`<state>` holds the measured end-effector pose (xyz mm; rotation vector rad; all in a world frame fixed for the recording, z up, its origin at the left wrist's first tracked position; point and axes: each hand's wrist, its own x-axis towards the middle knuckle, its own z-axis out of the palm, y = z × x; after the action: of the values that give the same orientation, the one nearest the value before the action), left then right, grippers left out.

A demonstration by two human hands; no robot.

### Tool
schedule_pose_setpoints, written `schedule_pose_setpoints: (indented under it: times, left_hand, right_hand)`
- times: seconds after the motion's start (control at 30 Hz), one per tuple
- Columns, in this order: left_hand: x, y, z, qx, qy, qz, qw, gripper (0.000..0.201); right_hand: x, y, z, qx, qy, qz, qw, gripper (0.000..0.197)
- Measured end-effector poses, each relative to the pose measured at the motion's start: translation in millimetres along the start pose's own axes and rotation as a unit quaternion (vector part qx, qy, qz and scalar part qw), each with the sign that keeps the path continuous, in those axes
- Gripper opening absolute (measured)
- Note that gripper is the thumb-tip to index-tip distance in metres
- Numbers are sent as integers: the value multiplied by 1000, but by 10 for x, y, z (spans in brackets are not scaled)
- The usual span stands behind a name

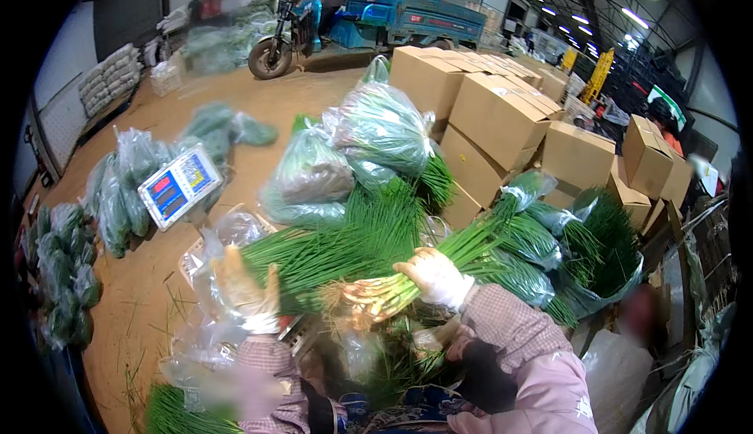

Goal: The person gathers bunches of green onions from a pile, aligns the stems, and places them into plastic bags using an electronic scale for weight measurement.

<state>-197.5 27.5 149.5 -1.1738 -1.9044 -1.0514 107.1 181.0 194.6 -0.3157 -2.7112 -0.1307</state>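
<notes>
Expect light, bendy, easily bruised green onions (pixel 380 296), best gripped mid-stem, as in the right hand (pixel 434 278) at five o'clock, with the left hand (pixel 248 294) spread wide at eight.

The spring onions (pixel 384 294) show green stalks, cream bases and tan-brown roots. Both work gloves (pixel 436 279) are off-white. The sleeve cuffs (pixel 510 320) carry a pinkish-brown check; the jacket (pixel 549 379) is pale pink. The scale display (pixel 180 185) is white-framed, blue-panelled; cartons (pixel 498 112) are brown; the cargo tricycle (pixel 439 21) is blue.
</notes>
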Motion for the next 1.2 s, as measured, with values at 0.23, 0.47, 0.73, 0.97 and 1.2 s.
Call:
schedule_pose_setpoints:
  times: [0.23,0.47,0.73,0.97,1.2]
  left_hand:
    - [-212,-529,290,147,-301,-284,899,70]
    - [-296,-1248,198,-296,-4,-380,876,27]
    - [-6,-662,267,-394,38,-319,861,31]
    - [-37,-711,382,-328,-73,-327,883,35]
    - [183,-284,153,-87,72,-136,984,46]
  right_hand:
    - [135,341,533,54,-51,68,995,48]
    - [1290,85,1085,-12,-155,57,986,32]
    - [2888,-1110,2344,32,-247,37,968,41]
    - [2417,-1327,2802,204,-204,20,957,73]
    - [671,-657,2197,477,257,184,820,33]
